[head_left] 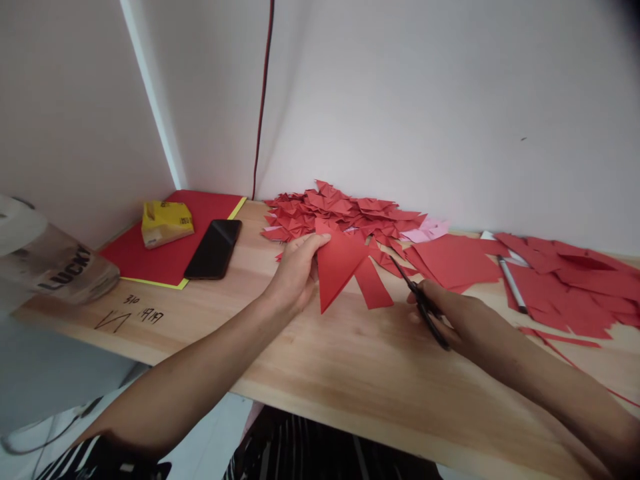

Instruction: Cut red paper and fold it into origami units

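Tabletop [345, 357] shows between hands [297, 270] [454, 308] and near edge [345, 423].

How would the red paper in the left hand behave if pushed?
The red paper is probably fairly stiff: held near one edge by the left hand, it shows no obvious sag. Likely light, since it looks thin. It may crease easily; the red pieces piled behind it look folded.

The paper [341, 261] in the middle is red. The scissors [424, 307] just right of it are black. The pile [330, 208] above is red with some pink. At the left, the packet [167, 225] is yellow, the phone [213, 249] black, and the sheet [147, 265] red with yellow edges. The sleeve [100, 461] at lower left is black with white stripes.
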The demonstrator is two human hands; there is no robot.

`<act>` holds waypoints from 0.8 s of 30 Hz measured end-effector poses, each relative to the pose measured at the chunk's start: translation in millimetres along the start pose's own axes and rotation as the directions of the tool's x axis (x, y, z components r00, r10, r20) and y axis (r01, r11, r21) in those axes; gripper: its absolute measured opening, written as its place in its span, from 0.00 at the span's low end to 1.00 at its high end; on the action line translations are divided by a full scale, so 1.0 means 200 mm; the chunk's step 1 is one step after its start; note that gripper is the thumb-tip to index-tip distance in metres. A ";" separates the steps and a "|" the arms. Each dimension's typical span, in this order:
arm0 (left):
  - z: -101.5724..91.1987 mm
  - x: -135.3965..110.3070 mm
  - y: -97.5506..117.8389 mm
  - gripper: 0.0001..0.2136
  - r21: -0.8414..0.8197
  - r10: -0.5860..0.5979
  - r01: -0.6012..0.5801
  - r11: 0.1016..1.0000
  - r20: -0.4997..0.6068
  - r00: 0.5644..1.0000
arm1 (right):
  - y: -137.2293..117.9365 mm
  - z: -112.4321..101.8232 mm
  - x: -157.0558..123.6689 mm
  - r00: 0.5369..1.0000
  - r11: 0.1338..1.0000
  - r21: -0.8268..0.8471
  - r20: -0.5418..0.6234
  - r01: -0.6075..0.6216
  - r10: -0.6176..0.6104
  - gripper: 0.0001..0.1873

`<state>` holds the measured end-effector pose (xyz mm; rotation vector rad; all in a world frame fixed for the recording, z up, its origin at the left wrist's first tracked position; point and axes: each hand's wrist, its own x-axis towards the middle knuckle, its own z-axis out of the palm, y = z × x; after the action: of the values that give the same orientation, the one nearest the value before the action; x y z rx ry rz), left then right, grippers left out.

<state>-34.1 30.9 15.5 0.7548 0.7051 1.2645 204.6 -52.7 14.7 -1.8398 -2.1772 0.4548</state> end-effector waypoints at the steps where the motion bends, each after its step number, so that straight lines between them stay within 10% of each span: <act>1: 0.00 0.00 0.00 0.10 -0.006 0.006 -0.006 1.000 0.006 1.000 | -0.02 -0.01 -0.01 0.999 1.000 0.015 0.037 0.004 -0.005 0.09; 9: 0.01 0.00 0.06 0.09 -0.086 0.041 -0.042 0.995 -0.011 0.999 | -0.08 -0.08 0.01 0.982 0.991 -0.128 0.176 -0.039 0.062 0.14; 15: 0.01 0.00 0.08 0.09 -0.123 0.046 -0.049 0.991 -0.024 0.999 | -0.12 -0.08 0.09 0.956 0.828 -0.557 0.198 -0.071 0.216 0.25; 24: 0.01 0.00 0.10 0.06 -0.129 0.078 -0.080 0.988 -0.022 0.997 | -0.27 -0.12 0.20 0.926 0.682 -0.730 0.225 -0.046 0.304 0.24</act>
<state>-44.5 33.8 33.3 0.6713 0.6052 1.3764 157.9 -20.0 58.5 -2.5499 -2.6615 -0.1186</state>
